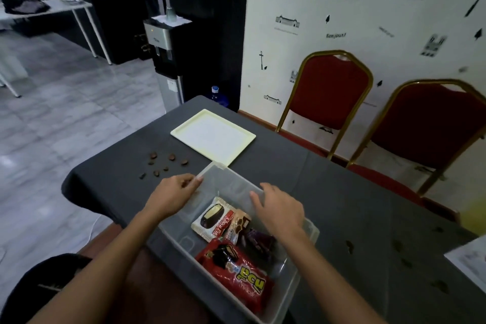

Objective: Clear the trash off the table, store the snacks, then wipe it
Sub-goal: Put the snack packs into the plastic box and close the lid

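A clear plastic bin [302, 265] sits on the dark grey tablecloth [328, 179] in front of me. Inside lie a Choco Pie packet [214, 218], a red snack bag [236, 275], a small brown packet [240, 225] and a purple wrapper [259, 242]. My left hand [175, 193] pinches the bin's far left corner. My right hand [277, 208] rests on the far right rim with fingers spread. A cream lid [213, 137] lies flat beyond the bin. Several brown crumbs [163, 162] are scattered left of it.
More dark crumbs [399, 260] dot the cloth at the right, near a white sheet [468, 263] at the frame edge. Two red chairs [331, 92] stand against the wall behind the table. A water dispenser [165, 58] stands past the table's far corner.
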The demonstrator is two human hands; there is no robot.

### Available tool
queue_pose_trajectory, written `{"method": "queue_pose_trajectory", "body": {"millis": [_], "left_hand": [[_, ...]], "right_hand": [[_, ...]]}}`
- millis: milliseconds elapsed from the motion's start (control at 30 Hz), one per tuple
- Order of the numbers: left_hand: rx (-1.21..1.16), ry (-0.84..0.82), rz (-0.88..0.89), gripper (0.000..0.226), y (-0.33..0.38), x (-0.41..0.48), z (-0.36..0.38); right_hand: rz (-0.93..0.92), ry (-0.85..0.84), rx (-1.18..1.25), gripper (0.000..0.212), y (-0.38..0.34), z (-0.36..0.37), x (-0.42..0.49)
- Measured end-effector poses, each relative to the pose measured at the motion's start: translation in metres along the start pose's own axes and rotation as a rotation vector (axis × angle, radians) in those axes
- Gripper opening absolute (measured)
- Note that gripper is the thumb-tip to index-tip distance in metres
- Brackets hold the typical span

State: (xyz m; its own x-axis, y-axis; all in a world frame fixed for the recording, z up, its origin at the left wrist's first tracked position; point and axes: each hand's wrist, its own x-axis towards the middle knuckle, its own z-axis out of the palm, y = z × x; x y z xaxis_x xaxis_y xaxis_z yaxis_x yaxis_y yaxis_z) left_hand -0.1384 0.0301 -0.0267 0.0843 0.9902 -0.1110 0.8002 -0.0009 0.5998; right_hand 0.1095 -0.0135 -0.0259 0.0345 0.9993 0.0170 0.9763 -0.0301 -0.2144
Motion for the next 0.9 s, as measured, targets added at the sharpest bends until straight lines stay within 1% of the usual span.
{"method": "queue_pose_trajectory", "body": {"millis": [67,100,133,167,233,267,333,367,467,533,567,633,667,733,800,833,900], "left_hand": [[-0.234,-0.210,-0.072,0.057,0.002,0.007,-0.009],[-0.303,-0.320,-0.099,0.062,0.004,0.013,-0.014],[-0.325,-0.382,-0.106,0.064,0.007,0.022,-0.017],[-0.332,-0.388,-0.102,0.064,0.009,0.033,-0.018],[-0.319,-0.326,-0.089,0.055,0.016,0.065,-0.014],[-0.227,-0.286,-0.042,0.049,0.016,0.083,-0.009],[0.093,-0.231,0.086,0.041,0.012,0.115,0.004],[0.200,-0.245,0.149,0.043,0.009,0.128,0.010],[0.417,-0.321,0.309,0.058,-0.007,0.158,0.031],[0.585,-0.320,0.369,0.057,-0.021,0.171,0.045],[0.636,-0.302,0.388,0.051,-0.027,0.176,0.051],[0.691,-0.226,0.434,0.035,-0.034,0.184,0.059],[0.717,-0.186,0.485,0.030,-0.036,0.188,0.060],[0.772,-0.128,0.600,0.029,-0.035,0.193,0.057],[0.752,-0.107,0.662,0.028,-0.030,0.190,0.050],[0.699,-0.091,0.687,0.028,-0.026,0.188,0.047],[0.580,-0.064,0.729,0.029,-0.006,0.185,0.035]], "right_hand": [[0.015,0.064,0.009,0.050,0.002,0.004,0.007],[0.018,0.070,0.009,0.049,0.002,0.005,0.007],[0.019,0.064,0.014,0.048,0.001,0.007,0.006],[0.012,0.062,0.015,0.048,0.001,0.009,0.004],[0.017,0.086,0.006,0.049,0.002,0.011,0.006],[0.020,0.102,-0.005,0.049,0.002,0.011,0.007],[0.027,0.100,-0.037,0.051,0.001,0.011,0.006],[0.037,0.100,-0.048,0.053,0.000,0.011,0.005],[0.104,0.092,-0.054,0.056,-0.005,0.008,0.004],[0.142,0.071,-0.049,0.057,-0.007,0.007,0.003],[0.164,0.056,-0.043,0.057,-0.009,0.005,0.003],[0.210,0.016,-0.045,0.058,-0.011,0.000,0.002],[0.228,-0.012,-0.051,0.058,-0.012,-0.003,0.002],[0.277,-0.087,-0.017,0.059,-0.015,-0.010,0.004],[0.353,-0.158,0.158,0.057,-0.015,-0.018,0.007],[0.403,-0.162,0.284,0.054,-0.013,-0.024,0.010],[0.521,-0.118,0.499,0.052,-0.014,-0.035,0.018]]}}
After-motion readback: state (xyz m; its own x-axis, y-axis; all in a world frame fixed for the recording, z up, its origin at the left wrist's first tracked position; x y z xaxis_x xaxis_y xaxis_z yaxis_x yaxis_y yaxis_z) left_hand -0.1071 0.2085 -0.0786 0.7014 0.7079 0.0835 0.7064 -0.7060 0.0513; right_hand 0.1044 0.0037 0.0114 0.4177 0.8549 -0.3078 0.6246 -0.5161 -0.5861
